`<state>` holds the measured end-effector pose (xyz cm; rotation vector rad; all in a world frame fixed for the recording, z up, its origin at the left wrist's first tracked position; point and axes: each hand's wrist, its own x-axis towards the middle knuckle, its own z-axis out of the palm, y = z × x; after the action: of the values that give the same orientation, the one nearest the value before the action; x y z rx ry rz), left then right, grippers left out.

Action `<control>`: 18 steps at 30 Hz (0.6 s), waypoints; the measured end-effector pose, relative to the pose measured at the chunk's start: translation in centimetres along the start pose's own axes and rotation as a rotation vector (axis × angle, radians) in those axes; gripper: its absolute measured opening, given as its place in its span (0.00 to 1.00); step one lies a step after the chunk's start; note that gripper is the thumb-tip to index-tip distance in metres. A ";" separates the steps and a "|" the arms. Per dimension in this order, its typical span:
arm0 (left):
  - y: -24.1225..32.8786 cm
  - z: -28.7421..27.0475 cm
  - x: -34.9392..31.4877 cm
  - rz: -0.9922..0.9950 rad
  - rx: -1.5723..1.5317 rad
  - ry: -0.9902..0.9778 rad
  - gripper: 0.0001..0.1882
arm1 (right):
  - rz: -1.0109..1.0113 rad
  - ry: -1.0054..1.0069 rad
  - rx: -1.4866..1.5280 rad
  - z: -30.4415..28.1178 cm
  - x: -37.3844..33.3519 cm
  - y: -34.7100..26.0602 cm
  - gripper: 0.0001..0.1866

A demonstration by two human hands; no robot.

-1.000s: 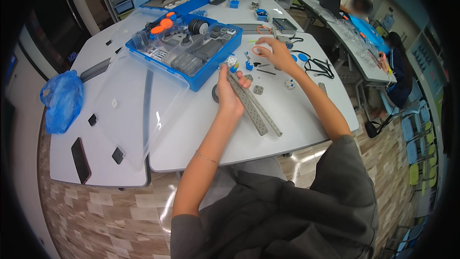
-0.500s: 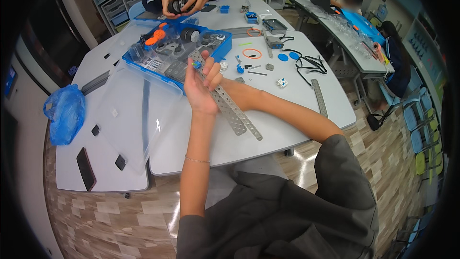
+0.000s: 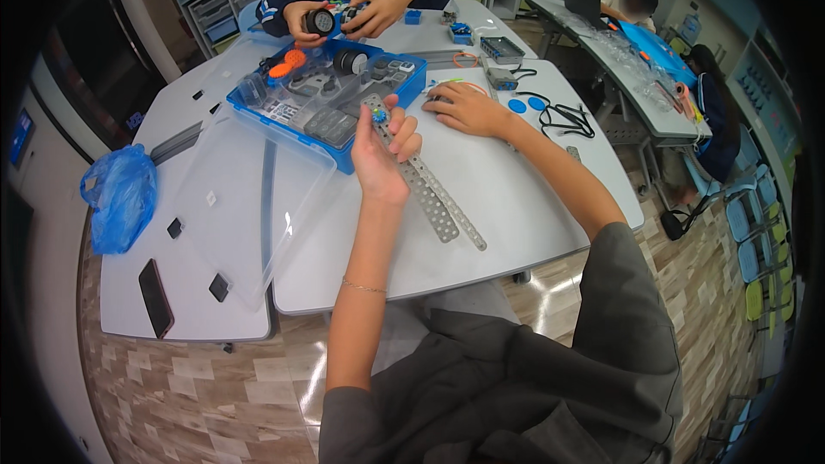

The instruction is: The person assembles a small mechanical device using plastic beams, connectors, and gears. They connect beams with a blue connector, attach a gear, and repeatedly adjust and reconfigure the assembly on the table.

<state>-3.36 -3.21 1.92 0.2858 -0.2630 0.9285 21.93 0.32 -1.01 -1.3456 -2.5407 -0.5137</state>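
Observation:
My left hand (image 3: 387,150) is closed around two long grey perforated beams (image 3: 434,198), which slant down to the right over the white table. A small blue gear-like piece (image 3: 379,114) sits at their upper end by my thumb. My right hand (image 3: 468,110) rests low on the table, palm down. Its fingers reach left over a patch of small loose parts, near the blue-rimmed parts box. Those fingers look slightly bent and apart; what lies directly beneath them is mostly hidden.
The blue parts box (image 3: 344,155) holds wheels and grey pieces. Its clear lid (image 3: 228,206) lies in front. Right are blue discs (image 3: 516,106) and black cables (image 3: 567,120). A phone (image 3: 155,298) and blue plastic bag (image 3: 120,198) are left. Opposite, a person's hands (image 3: 378,9) hold a wheeled assembly.
My right hand has moved from behind my left hand out to the right, onto the small parts. My left hand keeps the beams, shifted slightly right in view.

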 end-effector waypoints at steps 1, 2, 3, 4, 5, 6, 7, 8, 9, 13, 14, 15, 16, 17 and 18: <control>0.0 -0.1 0.0 -0.004 -0.001 0.003 0.20 | -0.026 0.039 -0.043 0.1 0.1 0.7 0.17; -0.1 -0.2 0.0 -0.008 -0.002 0.007 0.20 | -0.020 0.060 -0.029 0.3 0.2 1.3 0.17; -0.2 -0.4 0.1 -0.011 0.022 0.029 0.20 | 0.011 0.050 -0.019 0.5 0.4 1.8 0.17; -0.3 -0.5 0.2 -0.015 0.047 0.051 0.21 | 0.053 0.019 -0.009 0.8 0.5 2.3 0.16; -0.4 -0.7 0.3 -0.021 0.065 0.055 0.21 | 0.094 -0.028 0.026 1.0 0.7 2.7 0.16; -0.5 -0.8 0.4 -0.040 0.111 0.101 0.22 | 0.081 -0.019 0.011 1.3 0.9 3.2 0.16; -0.6 -0.8 0.5 -0.061 0.149 0.129 0.22 | 0.067 -0.011 -0.004 1.5 1.2 3.7 0.16; -0.7 -0.9 0.5 -0.081 0.190 0.186 0.23 | 0.065 -0.006 -0.021 1.7 1.4 4.0 0.16; -0.9 -0.9 0.5 -0.082 0.229 0.166 0.22 | 0.060 0.003 -0.061 1.8 1.7 4.2 0.16; -1.8 -0.7 0.4 -0.085 0.390 0.216 0.23 | 0.031 0.210 -0.284 0.9 2.0 3.2 0.14; -2.0 -0.7 0.4 -0.087 0.429 0.234 0.23 | 0.026 0.286 -0.349 0.3 1.9 2.2 0.13; -2.2 -0.7 0.3 -0.079 0.471 0.248 0.23 | 0.113 0.359 -0.102 -0.3 1.6 0.9 0.13; -2.3 -0.7 0.3 -0.070 0.511 0.262 0.23 | 0.215 0.405 0.149 -1.1 1.2 -0.6 0.13; -2.6 -0.7 0.2 -0.059 0.549 0.277 0.23 | 0.317 0.443 0.402 -1.9 0.6 -2.2 0.14; -2.8 -0.8 0.2 -0.047 0.623 0.300 0.22 | 0.419 0.434 0.689 -2.7 -0.1 -3.9 0.15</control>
<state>-0.85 -4.36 0.89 0.7134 0.3189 0.9765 18.83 -2.86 0.61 -1.2564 -1.7612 0.1406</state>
